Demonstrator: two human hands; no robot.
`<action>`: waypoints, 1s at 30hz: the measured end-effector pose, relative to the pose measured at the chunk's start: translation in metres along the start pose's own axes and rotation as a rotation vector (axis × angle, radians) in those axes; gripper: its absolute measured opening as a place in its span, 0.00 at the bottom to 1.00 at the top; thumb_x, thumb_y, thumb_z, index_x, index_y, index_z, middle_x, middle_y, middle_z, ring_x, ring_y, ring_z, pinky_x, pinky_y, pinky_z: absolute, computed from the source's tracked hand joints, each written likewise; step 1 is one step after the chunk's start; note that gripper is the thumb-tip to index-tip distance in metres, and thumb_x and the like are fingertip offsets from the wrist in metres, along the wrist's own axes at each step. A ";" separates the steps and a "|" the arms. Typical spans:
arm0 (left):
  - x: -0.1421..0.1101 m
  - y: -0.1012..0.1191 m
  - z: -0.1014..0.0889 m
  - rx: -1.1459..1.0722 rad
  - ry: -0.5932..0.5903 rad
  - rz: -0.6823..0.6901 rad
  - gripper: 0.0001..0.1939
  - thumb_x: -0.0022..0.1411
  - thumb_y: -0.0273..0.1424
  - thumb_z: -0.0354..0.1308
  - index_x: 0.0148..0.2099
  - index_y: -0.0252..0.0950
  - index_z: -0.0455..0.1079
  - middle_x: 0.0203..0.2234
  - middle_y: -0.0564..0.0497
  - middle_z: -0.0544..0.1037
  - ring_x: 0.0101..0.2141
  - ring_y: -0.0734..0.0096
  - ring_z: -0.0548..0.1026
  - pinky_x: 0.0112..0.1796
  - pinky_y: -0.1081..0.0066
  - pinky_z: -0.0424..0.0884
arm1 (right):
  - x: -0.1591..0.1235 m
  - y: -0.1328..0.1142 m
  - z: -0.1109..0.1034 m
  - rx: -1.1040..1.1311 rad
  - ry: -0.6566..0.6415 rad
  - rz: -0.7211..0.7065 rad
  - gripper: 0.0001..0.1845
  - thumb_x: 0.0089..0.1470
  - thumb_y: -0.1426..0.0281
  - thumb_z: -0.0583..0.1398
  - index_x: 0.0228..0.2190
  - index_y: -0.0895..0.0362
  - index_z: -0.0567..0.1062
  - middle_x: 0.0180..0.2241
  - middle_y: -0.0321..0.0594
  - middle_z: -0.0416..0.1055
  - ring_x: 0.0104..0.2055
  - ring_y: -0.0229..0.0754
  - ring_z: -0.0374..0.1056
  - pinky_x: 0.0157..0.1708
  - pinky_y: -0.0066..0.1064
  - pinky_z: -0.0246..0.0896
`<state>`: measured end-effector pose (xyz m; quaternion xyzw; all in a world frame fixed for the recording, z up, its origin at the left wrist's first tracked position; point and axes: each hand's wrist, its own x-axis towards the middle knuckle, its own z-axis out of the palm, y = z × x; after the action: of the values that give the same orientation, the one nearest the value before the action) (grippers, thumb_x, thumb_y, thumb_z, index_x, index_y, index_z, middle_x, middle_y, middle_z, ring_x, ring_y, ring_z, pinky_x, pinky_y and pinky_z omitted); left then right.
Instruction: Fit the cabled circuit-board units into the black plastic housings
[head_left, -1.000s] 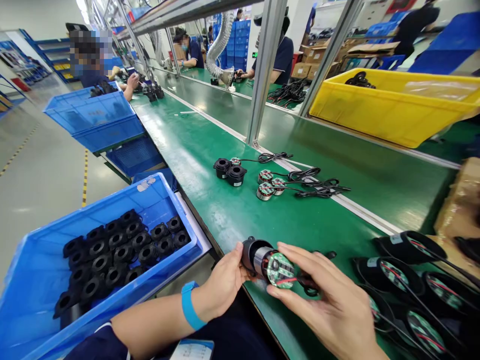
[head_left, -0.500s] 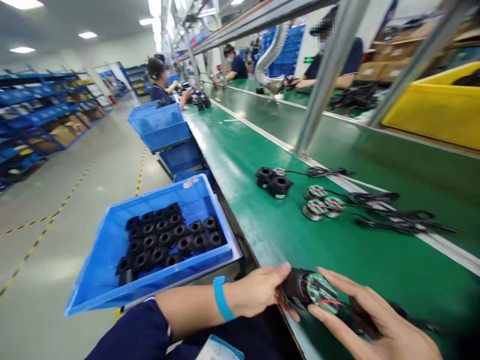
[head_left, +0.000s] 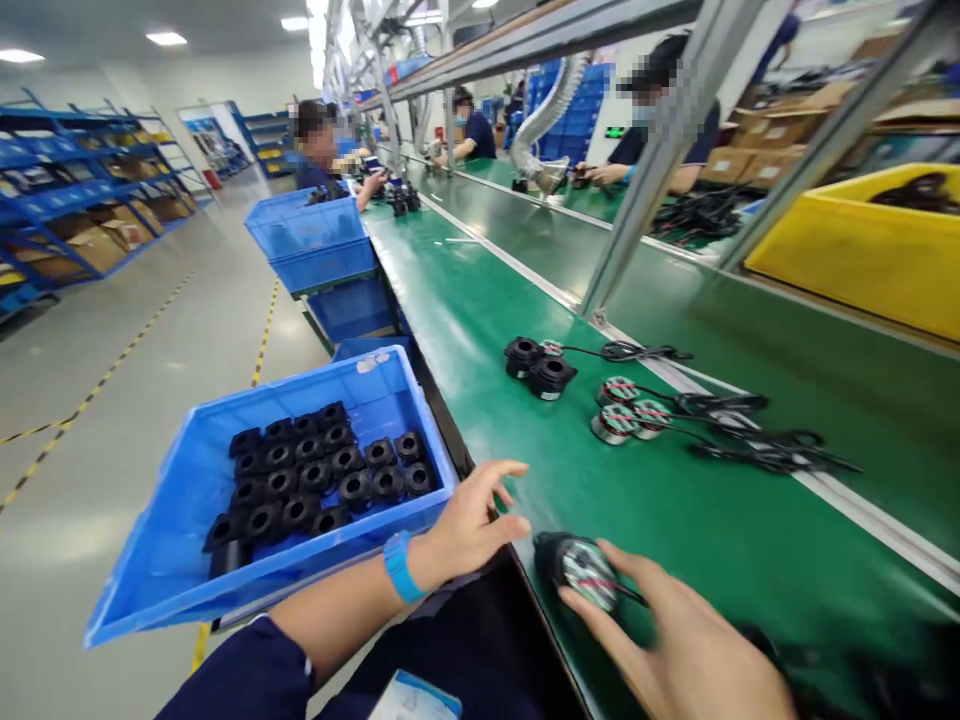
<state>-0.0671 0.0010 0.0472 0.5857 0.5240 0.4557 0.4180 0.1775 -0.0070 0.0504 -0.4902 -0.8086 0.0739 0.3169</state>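
My right hand grips a small motor between thumb and fingers, low over the near edge of the green table. Its end shows a green circuit board with a red wire, and a black housing sits against its far-left side. My left hand is apart from it, fingers spread and holding nothing, between the motor and the blue bin. Up the table stand two black housings with another motor behind them. Several silver motors with round boards and black cables lie to their right.
Rows of black housings fill part of the blue bin on my left. A metal post rises from the table, with a yellow bin behind it. Co-workers sit farther along the line. Stacked blue crates stand beyond my bin.
My left hand has let go of the black housing and drawn back to the left, opening. My right hand has moved left with the motor and housing.
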 end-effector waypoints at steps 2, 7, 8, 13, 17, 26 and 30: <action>-0.004 -0.003 0.001 0.004 -0.058 0.067 0.47 0.48 0.53 0.73 0.65 0.39 0.67 0.59 0.39 0.72 0.55 0.47 0.71 0.60 0.56 0.63 | 0.008 -0.004 0.001 -0.028 -0.090 -0.012 0.24 0.63 0.46 0.55 0.47 0.50 0.74 0.39 0.39 0.81 0.34 0.46 0.79 0.27 0.33 0.73; -0.012 -0.015 0.035 0.126 -0.126 0.078 0.51 0.41 0.46 0.78 0.65 0.39 0.66 0.59 0.39 0.73 0.60 0.43 0.67 0.65 0.51 0.58 | 0.001 0.026 -0.021 -0.191 -0.188 -0.168 0.40 0.60 0.44 0.56 0.65 0.53 0.62 0.51 0.47 0.77 0.48 0.54 0.76 0.42 0.45 0.73; -0.012 -0.015 0.040 0.135 -0.141 0.059 0.47 0.44 0.46 0.77 0.64 0.39 0.68 0.57 0.40 0.74 0.60 0.43 0.68 0.65 0.51 0.58 | -0.005 0.038 -0.027 -0.269 -0.169 -0.217 0.39 0.60 0.47 0.55 0.65 0.55 0.62 0.53 0.50 0.76 0.51 0.58 0.74 0.45 0.51 0.71; -0.004 -0.001 0.035 0.068 -0.095 -0.018 0.34 0.48 0.43 0.76 0.57 0.39 0.75 0.50 0.43 0.81 0.62 0.42 0.69 0.68 0.48 0.53 | -0.015 0.071 -0.033 -0.477 -0.061 -0.307 0.13 0.61 0.71 0.50 0.38 0.54 0.75 0.37 0.49 0.80 0.45 0.61 0.77 0.48 0.60 0.63; 0.000 0.016 0.012 0.002 0.117 0.085 0.33 0.47 0.35 0.78 0.56 0.40 0.75 0.51 0.46 0.80 0.55 0.49 0.76 0.71 0.52 0.41 | 0.006 0.038 -0.043 -0.228 -0.024 -0.208 0.11 0.69 0.62 0.51 0.46 0.52 0.69 0.38 0.42 0.80 0.42 0.49 0.78 0.48 0.45 0.71; 0.006 0.014 0.018 0.017 0.026 0.044 0.32 0.51 0.37 0.75 0.58 0.39 0.72 0.54 0.44 0.79 0.59 0.47 0.72 0.71 0.50 0.40 | 0.015 -0.002 -0.071 -0.202 0.057 -0.144 0.16 0.72 0.58 0.46 0.46 0.53 0.68 0.28 0.34 0.78 0.22 0.39 0.75 0.17 0.26 0.64; 0.007 0.016 0.023 0.130 -0.058 0.080 0.32 0.56 0.40 0.72 0.61 0.37 0.69 0.56 0.41 0.76 0.59 0.46 0.72 0.70 0.49 0.46 | 0.015 -0.005 -0.075 -0.258 0.082 -0.179 0.18 0.72 0.58 0.46 0.46 0.54 0.69 0.27 0.35 0.78 0.20 0.39 0.75 0.16 0.27 0.64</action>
<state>-0.0408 0.0063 0.0578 0.6449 0.5166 0.4199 0.3755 0.2129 -0.0113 0.1181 -0.4555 -0.8381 -0.0794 0.2893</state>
